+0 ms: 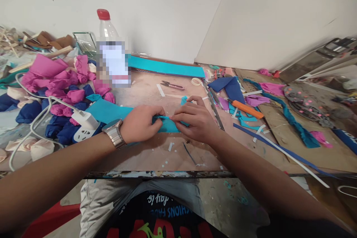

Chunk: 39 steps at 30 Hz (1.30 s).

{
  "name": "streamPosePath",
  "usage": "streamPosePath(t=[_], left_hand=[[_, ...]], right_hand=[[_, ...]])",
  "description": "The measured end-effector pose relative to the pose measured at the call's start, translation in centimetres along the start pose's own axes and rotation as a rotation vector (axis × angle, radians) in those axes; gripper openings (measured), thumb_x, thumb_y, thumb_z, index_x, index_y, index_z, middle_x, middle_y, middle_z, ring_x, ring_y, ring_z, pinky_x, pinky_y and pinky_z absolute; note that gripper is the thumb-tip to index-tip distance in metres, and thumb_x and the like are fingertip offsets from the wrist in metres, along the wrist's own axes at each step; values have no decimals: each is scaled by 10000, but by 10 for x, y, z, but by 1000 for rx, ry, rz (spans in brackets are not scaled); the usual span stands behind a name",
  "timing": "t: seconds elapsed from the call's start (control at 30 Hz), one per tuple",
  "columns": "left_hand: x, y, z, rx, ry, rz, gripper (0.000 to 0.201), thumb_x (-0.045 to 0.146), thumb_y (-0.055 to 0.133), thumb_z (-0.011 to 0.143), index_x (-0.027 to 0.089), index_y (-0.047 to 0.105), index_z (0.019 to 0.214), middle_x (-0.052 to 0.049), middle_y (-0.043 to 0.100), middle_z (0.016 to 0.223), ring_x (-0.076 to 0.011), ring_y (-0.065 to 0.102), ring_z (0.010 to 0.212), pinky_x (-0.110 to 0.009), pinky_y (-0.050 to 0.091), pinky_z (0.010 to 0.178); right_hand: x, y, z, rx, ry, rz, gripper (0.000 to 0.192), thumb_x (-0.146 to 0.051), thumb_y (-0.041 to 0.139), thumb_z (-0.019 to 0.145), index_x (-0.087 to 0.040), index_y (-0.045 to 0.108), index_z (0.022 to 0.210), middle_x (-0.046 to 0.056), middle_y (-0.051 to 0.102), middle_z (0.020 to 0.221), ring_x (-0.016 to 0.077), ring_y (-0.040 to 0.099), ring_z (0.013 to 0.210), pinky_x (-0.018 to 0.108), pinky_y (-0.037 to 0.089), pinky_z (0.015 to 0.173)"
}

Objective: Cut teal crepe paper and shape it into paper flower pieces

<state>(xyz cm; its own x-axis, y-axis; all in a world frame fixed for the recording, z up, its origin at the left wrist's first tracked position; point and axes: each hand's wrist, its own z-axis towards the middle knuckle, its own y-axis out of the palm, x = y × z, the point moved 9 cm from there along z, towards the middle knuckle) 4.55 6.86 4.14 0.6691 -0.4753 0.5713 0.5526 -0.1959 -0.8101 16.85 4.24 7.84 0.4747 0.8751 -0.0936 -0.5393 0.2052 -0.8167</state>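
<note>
A turquoise fabric strip (111, 112) lies across the table under both my hands. My left hand (143, 122), with a metal watch on its wrist, is closed, pinching the strip's upper edge between thumb and fingers. Just to the right, my right hand (192, 121) pinches the same edge with thumb and fingertips, its index finger raised. Between the hands the cloth is bunched into a small fold. The strip's right end sticks up behind my right fingers.
Pink and navy fabric pieces (67, 93) are heaped at left beside a power strip (86, 132). A capped bottle (107, 28) stands behind a phone (115, 63). Thread snips (173, 85), a tape roll (196, 81) and an orange cutter (247, 109) lie around. The table edge (161, 174) runs in front.
</note>
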Motion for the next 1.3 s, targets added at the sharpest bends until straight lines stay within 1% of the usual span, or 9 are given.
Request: streamPosePath(t=[0.3, 0.57, 0.7, 0.83, 0.9, 0.97, 1.07, 1.13, 1.3], left_hand=[[-7, 2, -1, -12, -20, 147, 334, 168, 396, 870, 214, 691, 1018, -43, 746, 915, -246, 654, 811, -350, 400, 702], [-7, 3, -1, -21, -41, 201, 302, 178, 373, 871, 210, 657, 969, -52, 710, 851, -249, 635, 784, -347, 371, 665], [-4, 3, -1, -27, -28, 167, 237, 198, 434, 850, 205, 644, 959, -43, 699, 844, -237, 616, 760, -339, 355, 657], [0, 1, -1, -17, -11, 120, 217, 298, 450, 926, 200, 641, 956, -36, 693, 828, -223, 600, 732, -333, 341, 650], [0, 1, -2, -12, -14, 116, 249, 321, 425, 960, 201, 642, 953, -37, 693, 827, -222, 603, 737, -331, 339, 650], [0, 0, -2, -9, -20, 121, 246, 295, 416, 961, 203, 642, 940, -36, 693, 824, -221, 608, 743, -332, 340, 649], [0, 0, -2, -10, -21, 137, 185, 268, 468, 914, 204, 641, 933, -32, 695, 814, -222, 614, 727, -334, 345, 639], [0, 1, -2, -12, -13, 154, 168, 289, 512, 895, 204, 643, 957, -34, 707, 830, -230, 627, 732, -338, 353, 632], [4, 5, -2, -16, 66, 197, 238, 326, 478, 959, 205, 661, 1052, -52, 743, 914, -257, 670, 817, -360, 418, 693]], right_hand=[[-1, 1, 0, 3, -23, -32, 169, -149, 602, 948, -254, 734, 939, -22, 770, 883, 148, 643, 778, 445, 350, 983], [-3, -1, 0, 20, -39, -46, 168, -149, 607, 948, -257, 737, 945, -26, 770, 886, 138, 639, 770, 435, 357, 980], [-4, -2, 0, 24, -55, -56, 159, -144, 611, 943, -246, 732, 934, -23, 765, 876, 135, 632, 756, 432, 353, 982], [-4, -2, 0, 17, -58, -67, 158, -153, 605, 951, -248, 730, 940, -22, 764, 878, 135, 635, 766, 432, 358, 991], [-4, -2, 0, 17, -55, -62, 156, -152, 608, 951, -247, 731, 947, -21, 765, 879, 137, 642, 772, 433, 363, 991], [-3, -2, 0, 21, -47, -50, 154, -144, 613, 947, -242, 732, 944, -18, 765, 876, 139, 649, 770, 435, 368, 989], [0, -2, -1, 29, -16, -16, 141, -145, 621, 940, -234, 731, 944, -15, 764, 875, 141, 662, 774, 437, 376, 989], [3, -2, -1, 37, 14, 8, 124, -158, 629, 937, -231, 730, 936, -11, 765, 881, 146, 674, 786, 438, 381, 991], [7, 1, -2, 11, 58, 44, 116, -176, 625, 943, -236, 724, 943, -2, 775, 909, 152, 689, 803, 440, 380, 1005]])
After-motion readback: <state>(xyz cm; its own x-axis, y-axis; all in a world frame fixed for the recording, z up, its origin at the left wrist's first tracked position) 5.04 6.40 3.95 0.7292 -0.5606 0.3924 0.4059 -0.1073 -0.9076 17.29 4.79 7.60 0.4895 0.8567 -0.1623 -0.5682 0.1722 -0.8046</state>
